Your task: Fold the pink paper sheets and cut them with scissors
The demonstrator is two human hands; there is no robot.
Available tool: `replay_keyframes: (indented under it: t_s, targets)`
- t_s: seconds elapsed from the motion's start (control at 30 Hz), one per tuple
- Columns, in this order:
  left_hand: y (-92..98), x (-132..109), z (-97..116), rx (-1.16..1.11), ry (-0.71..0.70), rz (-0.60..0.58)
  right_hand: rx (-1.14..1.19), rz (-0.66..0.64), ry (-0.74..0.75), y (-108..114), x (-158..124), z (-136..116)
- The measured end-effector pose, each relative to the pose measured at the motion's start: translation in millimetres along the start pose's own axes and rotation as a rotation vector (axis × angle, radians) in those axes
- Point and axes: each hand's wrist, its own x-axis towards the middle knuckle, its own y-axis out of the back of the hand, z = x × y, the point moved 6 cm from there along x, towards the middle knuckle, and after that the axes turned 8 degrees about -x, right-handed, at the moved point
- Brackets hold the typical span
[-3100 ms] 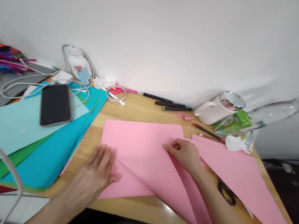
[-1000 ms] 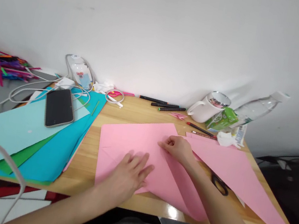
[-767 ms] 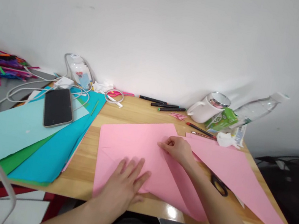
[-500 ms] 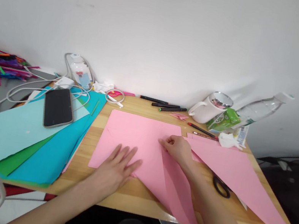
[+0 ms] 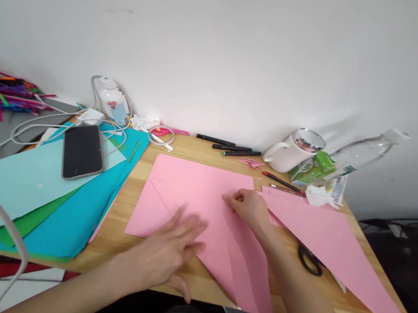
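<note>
Right now, the pink sheet (image 5: 198,184) lies on the wooden desk (image 5: 118,210) in front of the person, a crease slanting across its left part and a loose portion running down to the desk's near edge. Over its lower part is the left hand (image 5: 177,243), fingers spread and blurred, holding nothing; whether the palm presses on the paper I cannot tell. Meanwhile the right hand (image 5: 246,206) is bent nearly closed, thumb and fingertips drawn together in a pinch on the pink sheet, right of its middle. Just beside that forearm, black scissors handles (image 5: 310,262) poke out from under a second pink piece (image 5: 342,250). Beyond, a small folded pink scrap (image 5: 250,162) lies near the white mug (image 5: 292,152), while a phone (image 5: 83,151) rests on the pale blue paper (image 5: 19,196) at left
</note>
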Motion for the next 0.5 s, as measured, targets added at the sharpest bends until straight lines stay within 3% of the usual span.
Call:
replay_keyframes:
  t_s: [0.1, 0.27, 0.37, 0.5]
  targets:
    - [1.7, 4.4, 7.7, -0.139, -0.057, 0.038, 0.005, -0.009, -0.007, -1.2, 0.6, 1.0]
    - [0.2, 4.8, -5.2, -0.313, 0.07, 0.06, 0.009, -0.017, -0.009, -2.6, 1.7, 2.4]
    - [-2.1, 7.1, -4.8, -0.265, 0.081, 0.02, 0.009, -0.019, -0.009, -3.3, 1.8, 2.7]
    - [-9.1, 10.4, 4.2, -0.154, -0.006, -0.01, 0.013, -0.02, -0.013, -3.7, 2.2, 3.3]
